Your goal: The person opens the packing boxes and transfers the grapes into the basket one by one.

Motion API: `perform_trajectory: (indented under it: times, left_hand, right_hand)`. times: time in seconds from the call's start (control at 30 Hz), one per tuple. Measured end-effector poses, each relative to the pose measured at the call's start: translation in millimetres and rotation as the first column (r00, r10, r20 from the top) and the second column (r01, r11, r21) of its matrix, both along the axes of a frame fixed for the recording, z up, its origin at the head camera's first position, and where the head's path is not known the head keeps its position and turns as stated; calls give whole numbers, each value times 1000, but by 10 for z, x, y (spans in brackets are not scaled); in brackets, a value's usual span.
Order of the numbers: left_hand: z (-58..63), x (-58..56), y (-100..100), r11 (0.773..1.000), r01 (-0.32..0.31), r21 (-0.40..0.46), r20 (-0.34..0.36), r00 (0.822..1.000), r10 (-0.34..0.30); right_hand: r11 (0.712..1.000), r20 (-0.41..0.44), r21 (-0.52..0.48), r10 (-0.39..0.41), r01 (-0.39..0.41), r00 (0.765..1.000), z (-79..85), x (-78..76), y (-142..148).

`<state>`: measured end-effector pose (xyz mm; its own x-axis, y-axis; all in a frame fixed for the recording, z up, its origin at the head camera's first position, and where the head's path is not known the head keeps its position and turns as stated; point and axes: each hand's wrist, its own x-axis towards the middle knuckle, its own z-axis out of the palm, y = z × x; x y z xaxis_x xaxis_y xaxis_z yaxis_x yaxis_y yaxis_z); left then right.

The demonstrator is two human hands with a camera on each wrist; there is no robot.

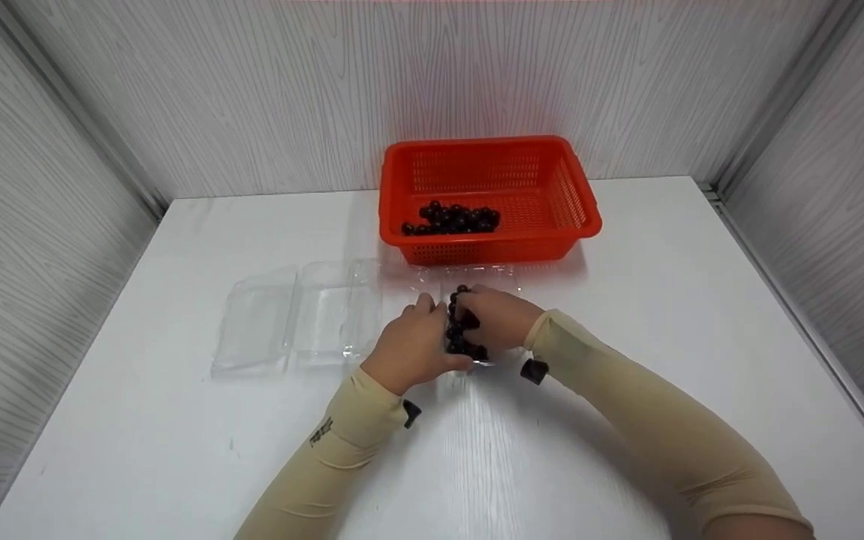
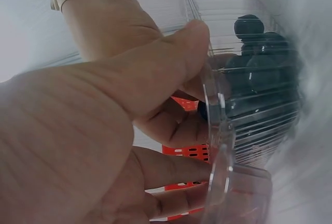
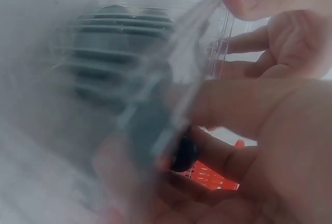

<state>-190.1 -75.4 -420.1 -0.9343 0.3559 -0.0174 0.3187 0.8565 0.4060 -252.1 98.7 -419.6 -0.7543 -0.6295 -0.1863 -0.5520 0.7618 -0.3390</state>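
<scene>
Dark grapes lie in a clear plastic clamshell box in front of the red basket. At the box's left side, my left hand holds it, the thumb on its rim in the left wrist view and the fingers spread along the same edge. My right hand reaches into the box from the right, its fingers bent around grapes. One dark grape shows between those fingers in the right wrist view. Blur and the plastic wall hide part of this hand's fingertips.
Behind the hands stands a red perforated basket with more dark grapes in its left part. A second clear clamshell box lies opened out on the white table, left of the hands. Panelled walls enclose the back and sides.
</scene>
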Motion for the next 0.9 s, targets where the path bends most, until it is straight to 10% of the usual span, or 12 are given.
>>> perform_trajectory:
  times: [0.9]
  left_hand:
    - [14, 38, 27, 994, -19, -106, 32, 999, 23]
  right_hand:
    - [978, -54, -200, -69, 57, 996, 107, -19, 247]
